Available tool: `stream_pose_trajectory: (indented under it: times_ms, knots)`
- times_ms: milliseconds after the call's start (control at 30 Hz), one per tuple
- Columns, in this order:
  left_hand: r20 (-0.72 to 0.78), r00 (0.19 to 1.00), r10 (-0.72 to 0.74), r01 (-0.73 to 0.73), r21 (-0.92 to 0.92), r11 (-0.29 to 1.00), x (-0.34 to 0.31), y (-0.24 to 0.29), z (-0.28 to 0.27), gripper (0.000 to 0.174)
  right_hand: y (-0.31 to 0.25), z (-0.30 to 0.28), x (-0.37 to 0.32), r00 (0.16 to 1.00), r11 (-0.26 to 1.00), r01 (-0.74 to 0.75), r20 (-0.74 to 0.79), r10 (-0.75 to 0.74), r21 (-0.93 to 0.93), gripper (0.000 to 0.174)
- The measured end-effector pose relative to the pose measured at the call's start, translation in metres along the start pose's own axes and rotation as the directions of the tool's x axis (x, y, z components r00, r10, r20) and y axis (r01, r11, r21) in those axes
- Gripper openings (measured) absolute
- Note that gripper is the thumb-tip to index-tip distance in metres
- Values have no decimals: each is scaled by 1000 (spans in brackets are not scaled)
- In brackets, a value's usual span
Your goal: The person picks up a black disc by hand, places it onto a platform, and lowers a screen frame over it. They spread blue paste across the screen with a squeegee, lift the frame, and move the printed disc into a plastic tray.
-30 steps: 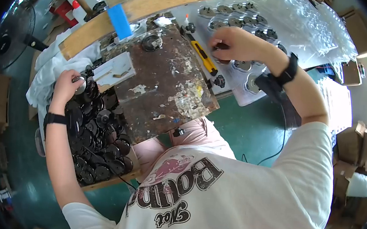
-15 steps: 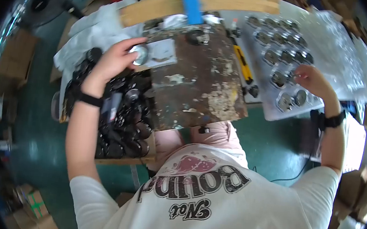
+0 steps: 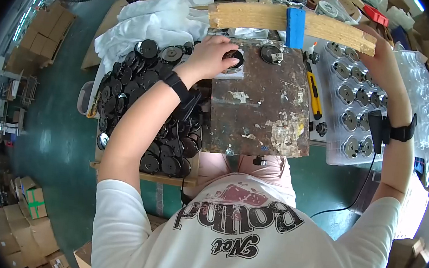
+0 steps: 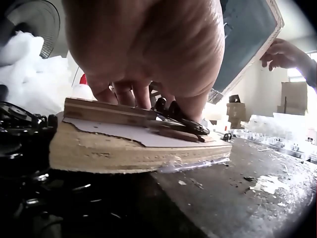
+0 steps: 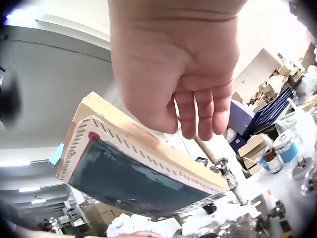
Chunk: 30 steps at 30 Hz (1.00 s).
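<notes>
My left hand (image 3: 209, 57) is over a small jig at the workboard's left edge. Its thumb and fingers pinch a black disc-shaped part (image 3: 237, 58). In the left wrist view the disc (image 4: 182, 119) tilts close over the white sheet (image 4: 119, 131) on the jig's wooden block (image 4: 104, 151). My right hand (image 3: 388, 71) is up at the right end of a raised wooden screen frame (image 3: 253, 15). The right wrist view shows that hand's fingers (image 5: 203, 114) hanging loosely bent beside the frame, whose dark mesh (image 5: 133, 173) is stapled along its border.
Black discs (image 3: 131, 81) fill a box left of the workboard (image 3: 258, 117). A clear tray (image 3: 335, 153) bears rows of discs at the right. Between lies a yellow utility knife (image 3: 313, 92). Blue tape (image 3: 295, 30) wraps the frame. White cloth (image 3: 158, 21) lies behind the pile.
My left hand has brought a disc from the pile rightward to the jig. My right hand, earlier over the tray with a part, has moved up and away to the frame's end.
</notes>
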State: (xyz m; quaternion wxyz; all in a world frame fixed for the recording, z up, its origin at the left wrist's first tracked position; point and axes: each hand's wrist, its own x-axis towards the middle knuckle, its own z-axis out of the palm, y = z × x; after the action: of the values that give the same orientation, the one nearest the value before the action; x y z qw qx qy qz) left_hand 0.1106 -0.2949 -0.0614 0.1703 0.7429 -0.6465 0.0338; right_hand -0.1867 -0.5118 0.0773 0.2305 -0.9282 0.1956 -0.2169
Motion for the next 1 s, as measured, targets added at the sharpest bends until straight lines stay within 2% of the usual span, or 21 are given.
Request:
stream_pose_trajectory:
  times_ms: [33, 100, 133, 267, 367, 433, 533, 667, 767, 833, 900, 933, 967, 1000]
  knots:
    - [22, 998, 51, -51, -14, 999, 0, -6, -2, 37, -5, 0, 7, 1000, 1000, 3, 2, -3, 2, 25]
    - [61, 986, 154, -151, -49, 987, 2, -15, -4, 38, -16, 0, 19, 983, 983, 182, 36, -181, -1, 27]
    - [59, 987, 150, -147, -49, 988, 3, -17, -3, 38, -20, 0, 21, 962, 963, 270, 53, -269, -2, 28]
    - [87, 996, 18, -15, -27, 1000, 6, -13, -5, 37, -22, 1, 27, 950, 947, 288, 84, -301, 142, 28]
    - [84, 990, 111, -109, -27, 994, 4, -7, -3, 38, -18, 0, 26, 944, 947, 312, 89, -318, 79, 28]
    - [81, 992, 101, -100, -10, 995, 3, -10, -2, 39, -16, 0, 24, 943, 948, 316, 95, -319, 44, 28]
    - [79, 994, 73, -76, 37, 996, 0, -10, -7, 40, -17, 0, 25, 959, 963, 256, 101, -263, 79, 27]
    - [127, 991, 30, -43, 104, 994, -2, -8, -15, 40, -17, 0, 26, 958, 962, 257, 106, -266, 92, 27]
    - [166, 972, 164, -198, 214, 957, -3, -16, -23, 39, -18, 0, 25, 959, 965, 256, 106, -261, 62, 26]
    - [134, 967, 218, -245, 242, 939, -7, -19, -29, 40, -20, -1, 25, 958, 964, 262, 106, -266, 46, 26]
    - [80, 943, 323, -331, 302, 894, -12, -18, -37, 42, -23, -2, 23, 957, 954, 192, 173, -234, 228, 26]
    - [79, 945, 319, -327, 303, 895, -16, -14, -41, 42, -23, -2, 23, 952, 937, 149, 210, -222, 316, 26]
    - [73, 969, 237, -243, 91, 966, -21, -10, -46, 44, -20, -1, 26, 951, 936, 150, 212, -224, 318, 26]
    - [86, 984, 155, -143, -125, 982, -28, -3, -53, 47, -13, 0, 32, 924, 947, 116, 317, -213, 298, 27]
